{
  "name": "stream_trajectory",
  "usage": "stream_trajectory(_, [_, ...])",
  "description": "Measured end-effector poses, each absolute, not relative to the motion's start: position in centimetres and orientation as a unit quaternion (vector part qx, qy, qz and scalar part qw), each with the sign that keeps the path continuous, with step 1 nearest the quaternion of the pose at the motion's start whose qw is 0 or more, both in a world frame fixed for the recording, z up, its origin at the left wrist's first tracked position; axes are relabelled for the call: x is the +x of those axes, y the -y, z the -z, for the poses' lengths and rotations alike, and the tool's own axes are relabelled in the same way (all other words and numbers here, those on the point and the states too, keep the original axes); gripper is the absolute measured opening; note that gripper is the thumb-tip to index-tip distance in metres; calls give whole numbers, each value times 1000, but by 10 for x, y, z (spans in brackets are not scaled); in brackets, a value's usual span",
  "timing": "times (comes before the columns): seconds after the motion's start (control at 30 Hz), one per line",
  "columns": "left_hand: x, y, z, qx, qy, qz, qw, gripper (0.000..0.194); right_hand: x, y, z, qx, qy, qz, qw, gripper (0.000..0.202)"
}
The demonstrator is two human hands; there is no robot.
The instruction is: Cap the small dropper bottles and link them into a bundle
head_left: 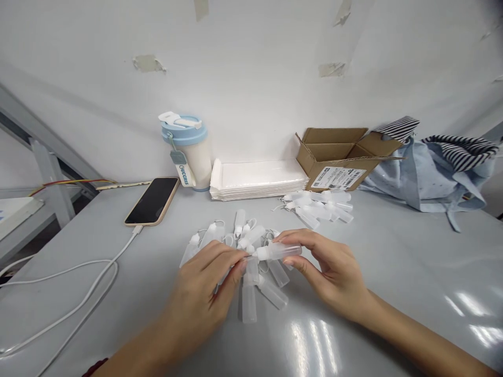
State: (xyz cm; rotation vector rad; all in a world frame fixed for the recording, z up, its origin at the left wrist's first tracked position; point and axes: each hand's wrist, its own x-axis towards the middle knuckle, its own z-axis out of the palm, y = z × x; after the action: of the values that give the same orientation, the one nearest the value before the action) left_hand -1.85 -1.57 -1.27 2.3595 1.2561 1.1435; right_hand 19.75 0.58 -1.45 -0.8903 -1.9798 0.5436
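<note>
In my right hand is a small translucent squeeze bottle, held on its side between thumb and fingers with its narrow tip pointing left. My left hand is closed in a pinch right at that tip. A thin dark line shows between the fingertips and the bottle; what the fingers hold is too small to make out. Below and around both hands lies a loose pile of similar bottles, several with white caps on thin loops. My hands hide part of this pile.
Farther back lies a second group of bottles, before an open cardboard box. Along the wall stand a stack of white padded envelopes and a blue-lidded cup. A phone with a white cable lies left; a blue cloth bag lies right.
</note>
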Motion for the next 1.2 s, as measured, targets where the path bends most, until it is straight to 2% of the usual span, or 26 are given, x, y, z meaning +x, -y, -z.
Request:
stream_trajectory(0.43, [-19, 16, 13, 803, -421, -401, 130, 21, 199, -4, 14, -349, 795, -232, 440, 22])
stream_trajectory(0.97, [-20, 14, 15, 830, -366, -411, 89, 23, 199, -4, 12, -329, 809, -228, 430, 22])
stream_trajectory(1.1, [-22, 13, 17, 845, -356, -395, 56, 24, 198, -3, 11, -308, 822, -211, 430, 24])
stream_trajectory(1.2, [-24, 13, 16, 870, -337, -361, -8, 21, 197, -2, 14, -285, 837, -190, 427, 24])
